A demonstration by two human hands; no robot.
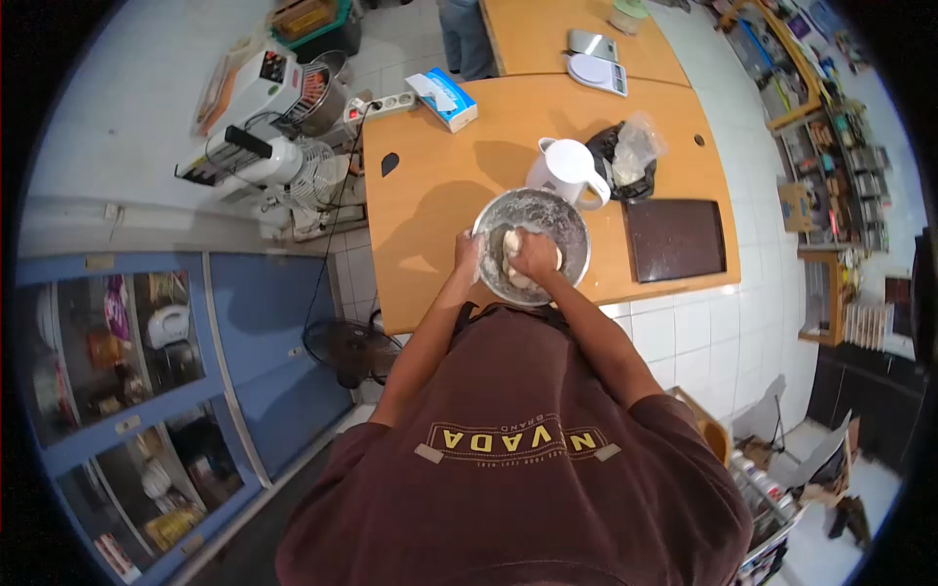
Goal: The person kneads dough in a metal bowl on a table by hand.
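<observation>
A metal mixing bowl (576,220) dusted with flour stands at the near edge of the wooden table, against my body. My left hand (469,256) grips its left rim, with flour on the fingers. Inside the bowl, my right hand (533,256) is closed and pressed into a lump of pale dough (512,244). Part of the dough is hidden under that hand. Just beyond the bowl's far rim is a white pitcher (567,164), its handle turned to the right.
On the table (420,225) are a dark baking tray (676,240), plastic bags (635,156), a tissue box (446,100) and a kitchen scale (597,74). A power strip (381,105) is at the far left corner. A floor fan (352,350) stands low left.
</observation>
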